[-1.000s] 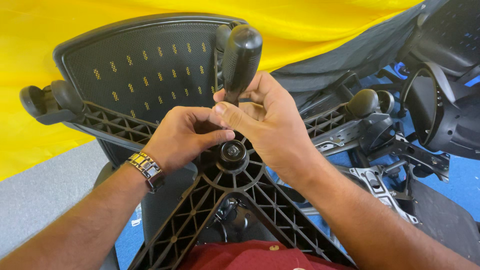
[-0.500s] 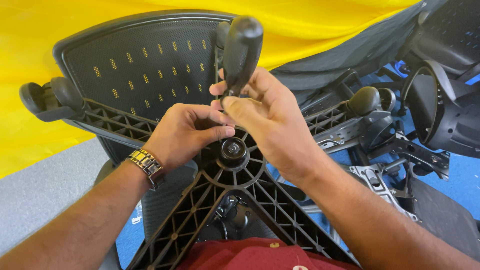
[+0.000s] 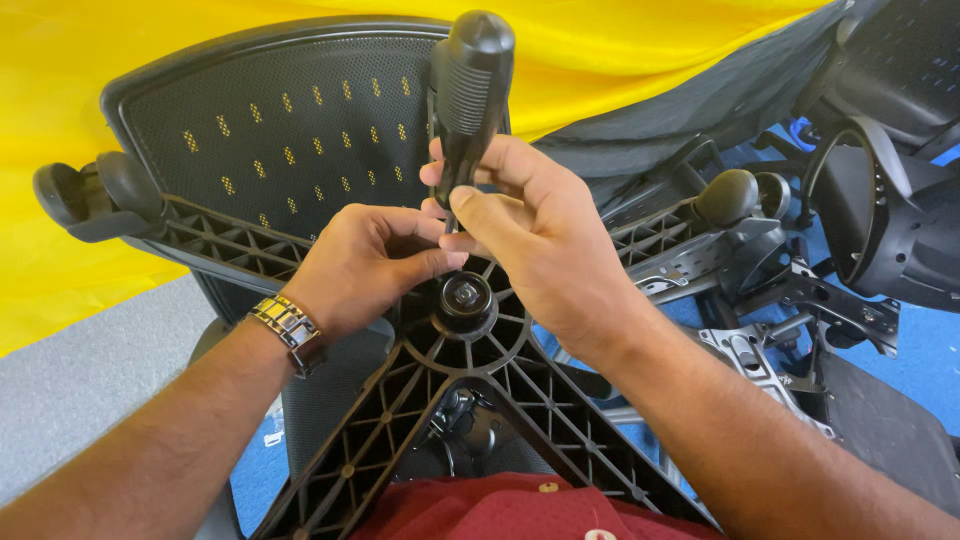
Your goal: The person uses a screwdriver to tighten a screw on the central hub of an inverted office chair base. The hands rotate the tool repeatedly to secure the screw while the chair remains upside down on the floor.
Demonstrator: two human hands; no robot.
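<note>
An upturned black star-shaped chair base (image 3: 400, 400) lies in front of me, its round centre hub (image 3: 465, 297) facing up. My right hand (image 3: 540, 240) grips a black ribbed screwdriver handle (image 3: 468, 90) that stands upright just above the hub. My left hand (image 3: 365, 262) pinches the screwdriver's shaft right below the handle, fingertips against my right thumb. The shaft and tip are hidden by my fingers. A metal watch (image 3: 287, 328) sits on my left wrist.
A black mesh chair back (image 3: 270, 130) leans behind the base against yellow cloth (image 3: 120, 60). Casters sit at the left arm end (image 3: 90, 195) and the right one (image 3: 728, 195). More black chair parts (image 3: 880, 200) and a metal mechanism plate (image 3: 750, 355) lie on blue floor at right.
The screwdriver handle has tilted from leaning right to more upright and risen a little. Both hands have shifted slightly upward around its shaft above the hub.
</note>
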